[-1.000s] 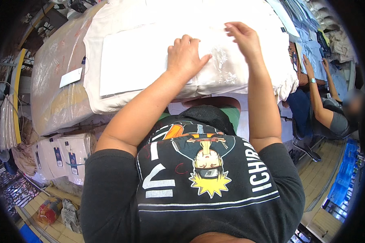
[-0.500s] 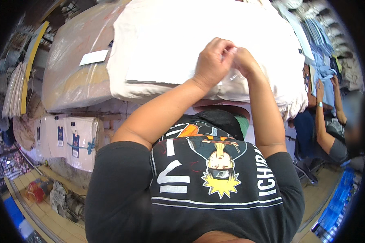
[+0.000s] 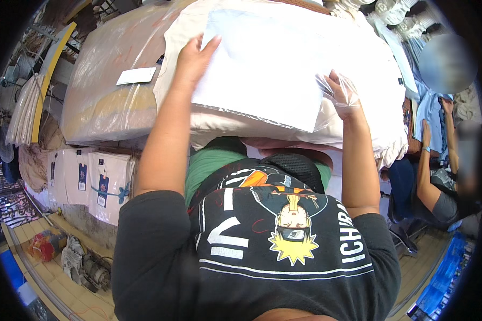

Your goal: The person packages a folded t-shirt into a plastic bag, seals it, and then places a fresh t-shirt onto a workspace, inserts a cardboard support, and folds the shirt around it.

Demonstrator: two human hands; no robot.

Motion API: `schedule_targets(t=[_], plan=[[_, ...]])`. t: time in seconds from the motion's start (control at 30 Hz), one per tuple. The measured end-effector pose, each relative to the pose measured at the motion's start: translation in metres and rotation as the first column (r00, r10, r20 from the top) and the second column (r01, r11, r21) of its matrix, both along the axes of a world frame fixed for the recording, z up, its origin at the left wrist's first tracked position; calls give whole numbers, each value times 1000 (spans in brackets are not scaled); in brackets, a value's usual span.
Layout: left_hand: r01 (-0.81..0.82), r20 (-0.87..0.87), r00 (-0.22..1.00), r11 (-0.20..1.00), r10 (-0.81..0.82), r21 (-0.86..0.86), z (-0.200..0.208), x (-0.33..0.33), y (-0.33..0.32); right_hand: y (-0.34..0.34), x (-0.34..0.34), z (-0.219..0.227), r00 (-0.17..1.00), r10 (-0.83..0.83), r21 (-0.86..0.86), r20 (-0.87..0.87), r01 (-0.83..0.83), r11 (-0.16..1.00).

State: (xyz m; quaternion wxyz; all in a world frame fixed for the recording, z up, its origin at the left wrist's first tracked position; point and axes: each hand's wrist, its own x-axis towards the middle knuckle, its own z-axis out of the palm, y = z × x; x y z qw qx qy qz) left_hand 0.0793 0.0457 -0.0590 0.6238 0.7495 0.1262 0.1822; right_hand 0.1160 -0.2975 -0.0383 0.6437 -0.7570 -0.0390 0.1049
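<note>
A white rectangular sheet (image 3: 262,69) in a clear plastic bag lies over pale cream cloth, its lower edge slanting down to the right. Beside the sheet's left edge is my left hand (image 3: 194,61), thumb spread from the fingers and touching the edge. My right hand (image 3: 341,95) is at the other side, its fingers bent around the loose clear plastic (image 3: 352,88) at the bag's end. Some of that film covers the right hand's knuckles. Under the bag, the cream cloth (image 3: 225,124) hangs over the front of the pile.
On the left stands a large plastic-wrapped bundle (image 3: 104,69) with a blank-looking white tag (image 3: 136,76). Folded cream garments (image 3: 112,166) with dark tags are below it. To the right, another person's hands (image 3: 426,134) handle light-blue garments (image 3: 435,115). A yellow-edged board (image 3: 52,80) rises at far left.
My hands, together over the white sheet before, have moved apart to its two sides. The sheet in its bag is now tilted, and plastic film has spread over my right hand.
</note>
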Motion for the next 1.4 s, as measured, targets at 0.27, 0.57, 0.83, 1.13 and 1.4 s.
schedule_targets(t=[0.27,0.57,0.83,1.13,1.4], plan=[[-288,-32,954,888,297,-359,24,-31,95,5,13,16,990,-131,-83,-46,127,988],[-717,637,264,590,724,-372,147,-111,113,-3,34,-28,810,-122,-517,574,474,713],[156,376,849,856,-370,492,74,-67,-124,84,-58,67,902,246,174,354,-322,931],[340,281,754,719,-594,607,81,-59,-183,-20,-61,79,975,-120,461,190,19,887],[221,404,701,718,-587,660,74,-54,-191,4,-72,67,958,47,393,283,-161,905]])
